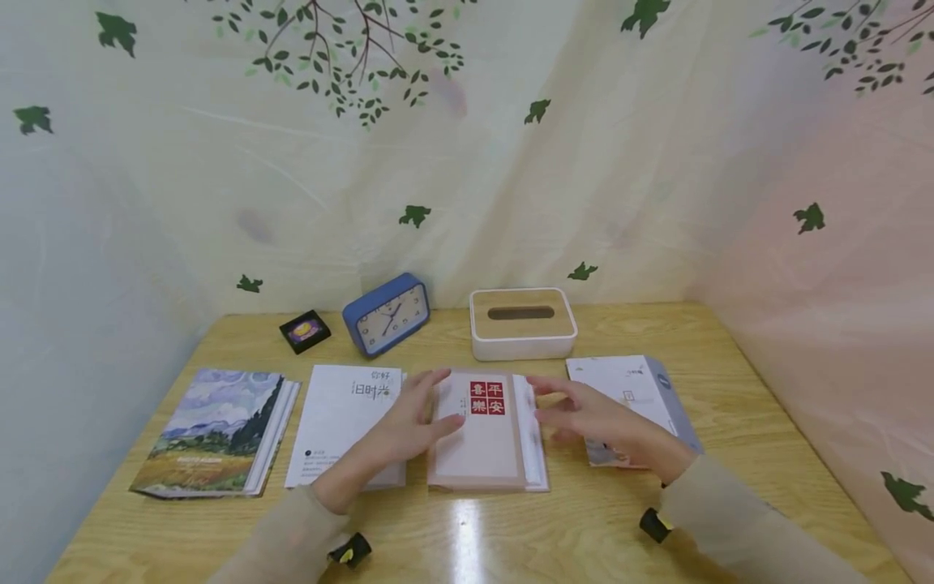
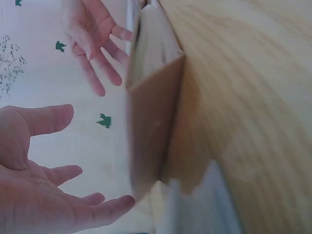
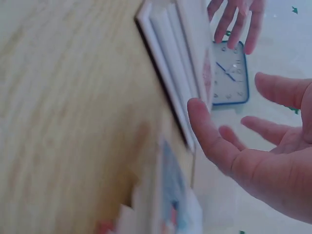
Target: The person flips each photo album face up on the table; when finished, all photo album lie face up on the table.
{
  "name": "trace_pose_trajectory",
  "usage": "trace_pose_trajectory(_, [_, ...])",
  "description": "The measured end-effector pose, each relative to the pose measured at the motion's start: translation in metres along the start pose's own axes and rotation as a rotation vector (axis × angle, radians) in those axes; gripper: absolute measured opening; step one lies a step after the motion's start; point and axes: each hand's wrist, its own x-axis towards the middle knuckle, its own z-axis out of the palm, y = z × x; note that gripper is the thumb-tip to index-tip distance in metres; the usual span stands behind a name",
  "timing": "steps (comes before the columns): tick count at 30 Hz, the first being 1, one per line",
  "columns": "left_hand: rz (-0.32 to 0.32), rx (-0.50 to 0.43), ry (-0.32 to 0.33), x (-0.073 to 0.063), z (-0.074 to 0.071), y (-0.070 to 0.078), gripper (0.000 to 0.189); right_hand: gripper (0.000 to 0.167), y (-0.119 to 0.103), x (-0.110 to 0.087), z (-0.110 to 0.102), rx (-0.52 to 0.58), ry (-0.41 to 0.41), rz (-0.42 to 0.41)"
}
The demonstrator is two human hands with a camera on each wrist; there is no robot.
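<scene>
A pale pink book (image 1: 477, 454) with a red block of characters lies in the middle of the table, its pages facing right. My left hand (image 1: 401, 426) is at its left side, thumb and fingers spread over that edge. On the other side, my right hand (image 1: 594, 418) hovers by the page edge with fingers apart. Neither hand grips anything. In the left wrist view the book's spine (image 2: 155, 117) stands beside the spread left fingers. The right wrist view has the page edges (image 3: 168, 63) near the extended right fingers; whether they touch is unclear.
Left of the pink book lie a white book (image 1: 321, 426) and a landscape-cover book (image 1: 212, 430). A white and grey book (image 1: 609, 373) lies partly under the right hand. Behind are a black square box (image 1: 295, 341), a blue clock (image 1: 387, 315) and a tissue box (image 1: 521, 347).
</scene>
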Motion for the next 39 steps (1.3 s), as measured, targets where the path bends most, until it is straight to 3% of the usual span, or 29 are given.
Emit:
trace_pose_trajectory(4, [0.117,0.043,0.005,0.001,0.005,0.017,0.078,0.067,-0.008,-0.010,-0.013,-0.140,0.045,-0.175])
trace_pose_trajectory(8, [0.211,0.079,-0.005,0.002,0.011,0.036,0.082,0.063,-0.014,-0.023,-0.029,-0.271,0.158,-0.297])
trace_pose_trajectory(13, [0.287,0.083,-0.066,0.008,0.023,0.058,0.086,0.064,-0.011,-0.042,-0.054,-0.231,0.230,-0.342])
trace_pose_trajectory(19, [0.289,0.062,-0.147,0.017,0.047,0.075,0.090,0.075,0.003,-0.063,-0.081,-0.302,0.329,-0.258])
trace_pose_trajectory(27, [0.263,0.035,-0.186,0.036,0.087,0.078,0.101,0.101,0.033,-0.084,-0.102,-0.335,0.415,-0.124])
trace_pose_trajectory(32, [0.202,0.029,-0.211,0.045,0.111,0.075,0.106,0.110,0.052,-0.086,-0.107,-0.411,0.424,-0.046])
trace_pose_trajectory(39, [0.128,0.017,-0.227,0.056,0.130,0.076,0.104,0.111,0.072,-0.088,-0.114,-0.396,0.420,0.064])
